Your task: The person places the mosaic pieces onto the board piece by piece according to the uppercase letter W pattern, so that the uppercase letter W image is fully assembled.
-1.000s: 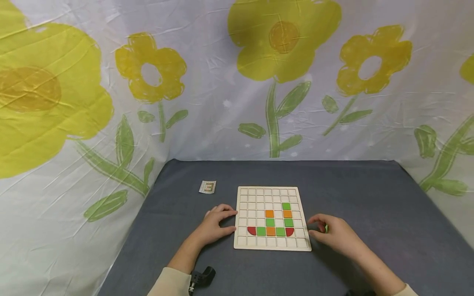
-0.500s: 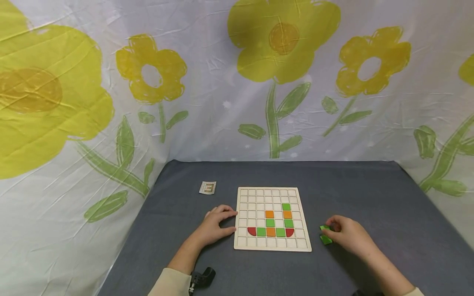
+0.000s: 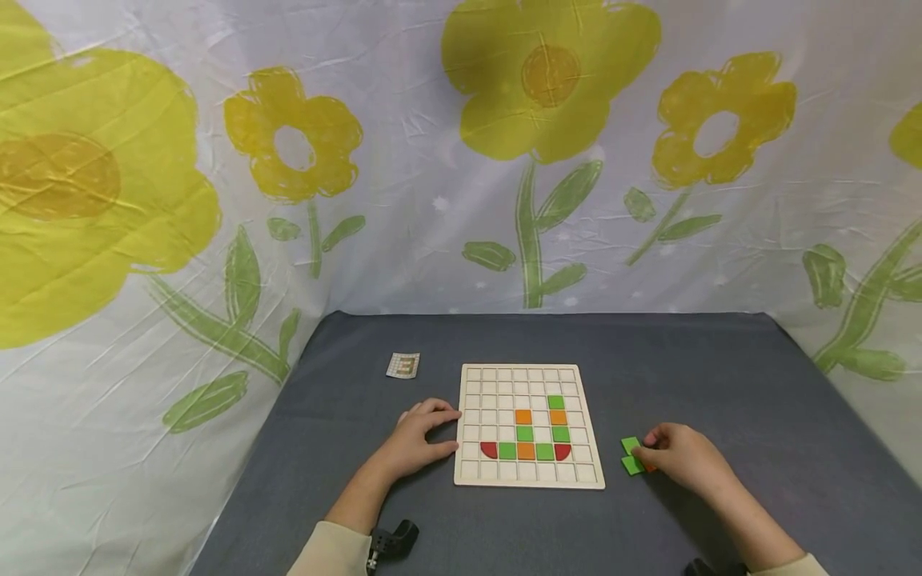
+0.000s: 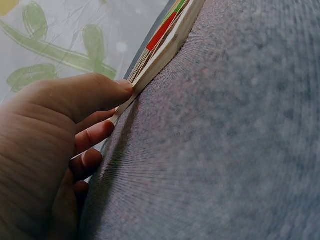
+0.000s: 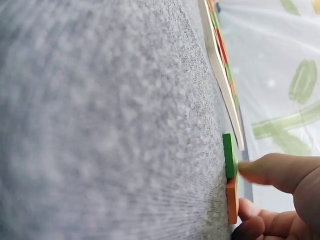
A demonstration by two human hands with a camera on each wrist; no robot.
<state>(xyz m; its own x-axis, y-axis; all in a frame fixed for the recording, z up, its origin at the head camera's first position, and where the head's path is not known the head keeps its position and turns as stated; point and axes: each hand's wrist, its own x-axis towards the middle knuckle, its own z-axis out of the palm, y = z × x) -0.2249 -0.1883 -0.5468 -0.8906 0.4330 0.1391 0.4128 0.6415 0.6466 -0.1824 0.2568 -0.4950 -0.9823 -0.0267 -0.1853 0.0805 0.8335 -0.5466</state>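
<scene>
A pale wooden grid board [image 3: 497, 472] lies mid-table with green, orange and red pieces in some squares. Red quarter-circles end its lowest filled row, one at the left [image 3: 489, 450], one at the right [image 3: 563, 453]. My left hand [image 3: 418, 438] touches the board's left edge with thumb and fingertips spread. To the right of the board are two loose green tiles, a farther one [image 3: 630, 446] and a nearer one [image 3: 632, 466]. My right hand [image 3: 684, 458] is over them, partly covering an orange tile [image 5: 232, 201]. In the right wrist view the thumb tip is at a green tile [image 5: 229, 156], apart from the curled fingers.
A small card [image 3: 403, 366] printed with a grid pattern lies behind the left hand. Dark grey cloth [image 3: 691, 352] covers the table. A white curtain [image 3: 425, 176] with yellow flowers hangs behind and at the sides.
My right hand has moved right, away from the board, and the green tiles it carried now lie on the cloth. An orange tile has come into sight beneath it. The left hand keeps its place.
</scene>
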